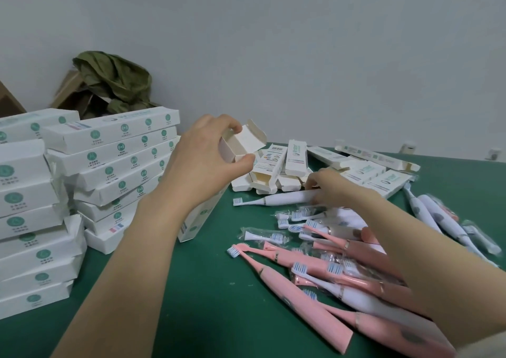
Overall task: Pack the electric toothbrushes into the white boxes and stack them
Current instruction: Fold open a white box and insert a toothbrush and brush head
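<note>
My left hand [202, 157] grips an open white box [241, 144] tilted upright above the green table, its top flap standing up and its lower end near the table. My right hand [328, 186] holds the handle of a white electric toothbrush [284, 198] that lies on the table with its bristles pointing left. Several pink toothbrushes [306, 297] and white ones lie in a loose pile under my right forearm. Spare brush heads in clear wrappers [264, 235] are mixed in. Stacks of closed white boxes [117, 166] stand on the left.
Several empty open boxes [295, 157] lie in a heap at the back of the green table [213, 289]. More white toothbrushes [435, 218] lie at the right. A cardboard carton with green cloth [115, 83] sits behind the stacks against the wall.
</note>
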`<move>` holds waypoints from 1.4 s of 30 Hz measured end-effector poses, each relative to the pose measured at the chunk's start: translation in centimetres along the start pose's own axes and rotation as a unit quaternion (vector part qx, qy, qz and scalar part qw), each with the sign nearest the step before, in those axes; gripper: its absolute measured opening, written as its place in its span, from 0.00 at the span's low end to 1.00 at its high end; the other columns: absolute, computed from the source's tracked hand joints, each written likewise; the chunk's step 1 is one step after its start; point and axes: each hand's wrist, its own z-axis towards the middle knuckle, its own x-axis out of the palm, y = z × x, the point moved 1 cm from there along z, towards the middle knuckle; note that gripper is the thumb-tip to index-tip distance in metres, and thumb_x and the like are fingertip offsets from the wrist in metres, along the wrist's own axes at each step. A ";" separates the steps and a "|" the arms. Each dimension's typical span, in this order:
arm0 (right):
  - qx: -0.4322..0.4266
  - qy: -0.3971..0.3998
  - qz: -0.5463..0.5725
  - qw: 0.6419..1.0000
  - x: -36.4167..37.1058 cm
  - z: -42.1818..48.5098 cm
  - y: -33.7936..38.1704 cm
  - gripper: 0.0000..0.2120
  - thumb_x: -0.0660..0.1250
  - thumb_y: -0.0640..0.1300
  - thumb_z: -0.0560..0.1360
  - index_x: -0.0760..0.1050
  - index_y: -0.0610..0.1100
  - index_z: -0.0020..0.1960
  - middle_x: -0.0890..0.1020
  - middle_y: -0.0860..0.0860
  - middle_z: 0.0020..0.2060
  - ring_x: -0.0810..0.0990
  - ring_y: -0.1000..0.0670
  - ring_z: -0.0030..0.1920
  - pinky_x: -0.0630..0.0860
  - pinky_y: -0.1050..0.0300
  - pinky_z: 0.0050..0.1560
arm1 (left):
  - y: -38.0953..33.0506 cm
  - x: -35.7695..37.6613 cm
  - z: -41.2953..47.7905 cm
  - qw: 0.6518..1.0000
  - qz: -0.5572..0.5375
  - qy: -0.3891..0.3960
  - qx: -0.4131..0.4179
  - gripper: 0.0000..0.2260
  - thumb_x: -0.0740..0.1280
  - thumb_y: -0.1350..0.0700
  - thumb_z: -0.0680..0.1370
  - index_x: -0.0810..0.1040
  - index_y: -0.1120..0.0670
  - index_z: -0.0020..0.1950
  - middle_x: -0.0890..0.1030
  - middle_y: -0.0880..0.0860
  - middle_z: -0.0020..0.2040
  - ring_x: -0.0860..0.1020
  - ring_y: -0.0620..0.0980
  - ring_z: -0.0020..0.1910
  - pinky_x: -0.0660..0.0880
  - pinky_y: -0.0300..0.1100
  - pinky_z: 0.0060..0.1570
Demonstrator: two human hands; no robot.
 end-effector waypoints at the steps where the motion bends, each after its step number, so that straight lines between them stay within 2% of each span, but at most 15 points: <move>1: 0.002 -0.007 0.047 0.999 -0.9 -0.6 -0.1 0.08 0.70 0.40 0.72 0.74 0.48 0.49 0.78 0.49 0.50 0.75 0.50 0.47 0.72 0.60 0.43 | 0.0 0.1 0.0 1.000 0.001 0.002 0.000 0.17 0.67 0.42 0.67 0.73 0.42 0.53 0.68 0.38 0.43 0.69 0.34 0.41 0.60 0.29 0.37; 3: 0.001 -0.053 0.182 0.982 -3.1 -2.1 -0.2 0.07 0.74 0.40 0.69 0.78 0.46 0.46 0.81 0.51 0.40 0.77 0.57 0.36 0.71 0.66 0.34 | 0.0 0.4 0.0 1.000 0.001 0.007 -0.005 0.17 0.67 0.42 0.67 0.73 0.43 0.54 0.68 0.39 0.43 0.68 0.35 0.41 0.59 0.29 0.37; 4: -0.002 -0.086 0.280 0.956 -4.1 -3.0 -0.1 0.06 0.74 0.40 0.69 0.80 0.45 0.46 0.82 0.50 0.37 0.78 0.58 0.33 0.73 0.68 0.33 | 0.0 0.6 -0.1 1.000 0.001 0.005 -0.011 0.17 0.68 0.42 0.67 0.73 0.43 0.54 0.67 0.41 0.44 0.68 0.38 0.40 0.59 0.29 0.37; 6: -0.009 -0.155 0.482 0.862 -5.7 -4.8 0.4 0.06 0.73 0.38 0.71 0.81 0.44 0.47 0.84 0.44 0.41 0.82 0.54 0.37 0.80 0.65 0.41 | 0.1 1.0 -0.2 1.000 0.009 -0.004 -0.025 0.18 0.70 0.43 0.68 0.73 0.45 0.55 0.67 0.45 0.47 0.66 0.41 0.40 0.60 0.30 0.37; 8: -0.001 -0.230 0.608 0.760 -6.8 -6.1 1.3 0.08 0.71 0.36 0.72 0.80 0.42 0.50 0.84 0.42 0.45 0.84 0.49 0.43 0.81 0.62 0.46 | 0.1 1.2 -0.2 0.999 0.026 -0.018 -0.038 0.17 0.71 0.45 0.69 0.74 0.47 0.56 0.67 0.47 0.49 0.67 0.46 0.43 0.63 0.37 0.37; 11: 0.012 -0.348 0.680 0.646 -7.9 -7.9 3.1 0.09 0.70 0.35 0.73 0.78 0.40 0.54 0.83 0.46 0.43 0.85 0.53 0.42 0.79 0.64 0.43 | -0.3 1.3 -0.1 0.997 0.044 -0.040 -0.053 0.17 0.71 0.45 0.69 0.74 0.49 0.54 0.66 0.47 0.47 0.68 0.48 0.42 0.63 0.42 0.36; 15: -0.011 -0.451 0.741 0.498 -9.0 -10.3 4.6 0.09 0.69 0.34 0.74 0.78 0.41 0.53 0.83 0.55 0.35 0.84 0.55 0.43 0.79 0.62 0.47 | -0.7 1.3 -0.3 0.998 0.020 -0.021 -0.051 0.18 0.71 0.45 0.68 0.73 0.46 0.55 0.67 0.44 0.47 0.67 0.44 0.44 0.62 0.36 0.37; 20: -0.038 -0.494 0.756 0.429 -10.2 -11.5 4.9 0.14 0.68 0.35 0.75 0.76 0.34 0.60 0.83 0.56 0.39 0.83 0.56 0.46 0.80 0.59 0.49 | -1.0 1.2 -0.3 0.998 0.010 -0.002 -0.054 0.18 0.72 0.46 0.68 0.74 0.46 0.55 0.69 0.44 0.49 0.68 0.44 0.45 0.61 0.31 0.38; 22: -0.040 -0.472 0.757 0.451 -10.2 -11.4 4.9 0.14 0.68 0.35 0.75 0.76 0.34 0.60 0.84 0.53 0.41 0.84 0.55 0.47 0.80 0.60 0.49 | -1.3 1.2 -0.3 0.999 -0.003 0.002 -0.048 0.17 0.71 0.46 0.68 0.74 0.45 0.55 0.69 0.44 0.49 0.69 0.43 0.45 0.61 0.31 0.39; 26: -0.033 -0.408 0.730 0.548 -9.7 -11.0 5.9 0.12 0.68 0.33 0.75 0.77 0.37 0.58 0.82 0.48 0.43 0.84 0.54 0.45 0.80 0.60 0.49 | -1.9 1.3 -0.1 1.000 0.000 0.006 -0.025 0.17 0.72 0.47 0.68 0.75 0.47 0.55 0.66 0.40 0.44 0.67 0.37 0.40 0.60 0.28 0.38; 32: -0.113 -0.346 0.623 0.693 -9.1 -10.8 8.0 0.11 0.71 0.34 0.72 0.77 0.44 0.52 0.83 0.46 0.42 0.83 0.51 0.43 0.80 0.58 0.48 | -2.9 1.8 -0.4 1.000 0.008 0.015 -0.005 0.19 0.70 0.45 0.65 0.76 0.48 0.54 0.71 0.45 0.46 0.67 0.44 0.43 0.57 0.36 0.36; 35: -0.127 -0.328 0.555 0.754 -8.3 -10.7 9.3 0.11 0.75 0.35 0.69 0.78 0.45 0.48 0.82 0.50 0.41 0.81 0.55 0.41 0.78 0.65 0.42 | -3.1 1.8 -0.3 1.000 -0.017 0.016 -0.010 0.16 0.71 0.45 0.64 0.73 0.45 0.49 0.73 0.45 0.46 0.68 0.43 0.41 0.61 0.25 0.39; 38: -0.140 -0.290 0.411 0.853 -7.2 -10.5 10.8 0.06 0.74 0.40 0.70 0.82 0.45 0.47 0.80 0.51 0.45 0.77 0.60 0.42 0.74 0.68 0.46 | -3.2 1.8 -0.3 0.999 -0.031 0.019 -0.011 0.16 0.70 0.46 0.63 0.76 0.46 0.49 0.74 0.44 0.45 0.68 0.40 0.40 0.61 0.22 0.40; 40: -0.145 -0.269 0.366 0.879 -6.7 -10.2 11.1 0.04 0.70 0.42 0.74 0.83 0.45 0.46 0.82 0.50 0.45 0.77 0.56 0.42 0.73 0.63 0.47 | -3.0 1.7 -0.3 0.999 -0.024 0.027 -0.012 0.15 0.70 0.47 0.63 0.77 0.48 0.49 0.74 0.43 0.43 0.69 0.38 0.40 0.62 0.23 0.40; 42: -0.113 -0.263 0.412 0.865 -6.6 -10.0 10.7 0.07 0.66 0.43 0.77 0.83 0.45 0.47 0.83 0.51 0.42 0.79 0.53 0.43 0.75 0.59 0.47 | -2.4 1.3 -0.2 0.999 -0.007 0.028 -0.021 0.16 0.73 0.49 0.65 0.78 0.48 0.50 0.74 0.44 0.45 0.68 0.40 0.40 0.61 0.30 0.37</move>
